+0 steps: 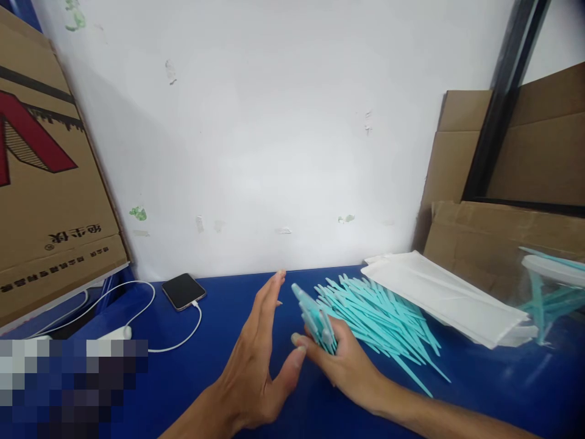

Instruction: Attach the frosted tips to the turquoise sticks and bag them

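My right hand (347, 366) is closed around a bundle of slim teal plastic sticks (315, 317) with paler, translucent ends. The bundle's tips point up and to the left. Facing it, my left hand (260, 353) is open and empty, fingers stretched up, its thumb near the right thumb. Behind and to the right of my right hand, a loose pile of the same teal sticks (379, 311) lies on the blue table (219, 372). Their exact kind is too small to make out.
White flat bags (448, 296) lie right of the pile. Beyond them is a clear bag (555, 292) with more teal sticks. A phone (184, 291) with a white cable (194, 326) rests at left. Cardboard boxes (50, 201) flank both sides; a white wall (283, 134) stands behind.
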### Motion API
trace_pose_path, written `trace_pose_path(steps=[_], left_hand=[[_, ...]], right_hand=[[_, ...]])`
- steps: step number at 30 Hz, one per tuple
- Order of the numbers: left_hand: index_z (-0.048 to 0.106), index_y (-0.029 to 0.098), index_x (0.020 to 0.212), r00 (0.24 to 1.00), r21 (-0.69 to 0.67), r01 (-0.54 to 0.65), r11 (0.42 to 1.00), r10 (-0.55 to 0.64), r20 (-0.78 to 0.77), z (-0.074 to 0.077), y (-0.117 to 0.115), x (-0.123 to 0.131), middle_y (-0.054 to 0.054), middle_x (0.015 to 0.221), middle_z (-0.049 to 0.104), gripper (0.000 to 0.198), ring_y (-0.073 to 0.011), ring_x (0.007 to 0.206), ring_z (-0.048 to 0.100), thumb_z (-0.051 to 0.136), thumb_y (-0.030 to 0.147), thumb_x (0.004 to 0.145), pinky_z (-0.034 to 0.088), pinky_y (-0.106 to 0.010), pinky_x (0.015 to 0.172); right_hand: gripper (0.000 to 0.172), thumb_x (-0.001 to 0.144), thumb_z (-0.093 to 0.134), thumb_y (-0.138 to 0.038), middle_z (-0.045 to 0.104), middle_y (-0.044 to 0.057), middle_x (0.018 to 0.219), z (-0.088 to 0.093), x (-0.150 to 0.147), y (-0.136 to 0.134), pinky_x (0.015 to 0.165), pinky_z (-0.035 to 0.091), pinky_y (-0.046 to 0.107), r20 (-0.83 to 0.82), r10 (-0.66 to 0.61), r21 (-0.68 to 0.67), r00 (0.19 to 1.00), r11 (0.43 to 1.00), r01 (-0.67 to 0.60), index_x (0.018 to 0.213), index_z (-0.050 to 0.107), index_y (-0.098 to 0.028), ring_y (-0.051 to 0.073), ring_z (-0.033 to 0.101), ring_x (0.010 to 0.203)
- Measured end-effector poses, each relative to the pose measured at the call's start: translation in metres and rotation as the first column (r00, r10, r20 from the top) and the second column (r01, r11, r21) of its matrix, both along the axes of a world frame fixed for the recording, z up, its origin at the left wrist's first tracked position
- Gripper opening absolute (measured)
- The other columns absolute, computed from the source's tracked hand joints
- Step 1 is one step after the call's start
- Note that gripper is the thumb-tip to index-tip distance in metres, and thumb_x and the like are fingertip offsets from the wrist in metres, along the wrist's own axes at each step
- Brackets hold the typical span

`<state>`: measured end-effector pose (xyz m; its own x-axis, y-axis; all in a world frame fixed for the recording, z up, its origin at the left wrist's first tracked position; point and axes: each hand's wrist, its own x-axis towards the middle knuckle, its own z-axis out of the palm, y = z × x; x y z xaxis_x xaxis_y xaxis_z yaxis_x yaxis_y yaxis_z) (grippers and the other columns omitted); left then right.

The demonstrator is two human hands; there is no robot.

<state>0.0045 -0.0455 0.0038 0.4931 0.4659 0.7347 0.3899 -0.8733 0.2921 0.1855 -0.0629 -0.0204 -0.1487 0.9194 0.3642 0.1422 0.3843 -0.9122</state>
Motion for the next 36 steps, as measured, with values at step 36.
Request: trace_pose_path(steps=[36], left_hand=[[0.029, 0.028, 0.151, 0.984, -0.335, 0.143, 0.931, -0.170, -0.054, -0.007, -0.004, 0.008, -0.013, 0.151, 0.039, 0.073, -0.0326, 0.138, 0.043, 0.063, 0.045, 0.089, 0.042, -0.050, 0.112]], right_hand=[[0.025, 0.088, 0.055, -0.035, 0.039, -0.003, 0.067, -0.005, -0.009, -0.001, 0.059, 0.039, 0.025, 0.007, 0.135, -0.057, 0.991, 0.989, -0.134, 0.069, 0.048, -0.021, 0.013, 0.035, 0.063]])
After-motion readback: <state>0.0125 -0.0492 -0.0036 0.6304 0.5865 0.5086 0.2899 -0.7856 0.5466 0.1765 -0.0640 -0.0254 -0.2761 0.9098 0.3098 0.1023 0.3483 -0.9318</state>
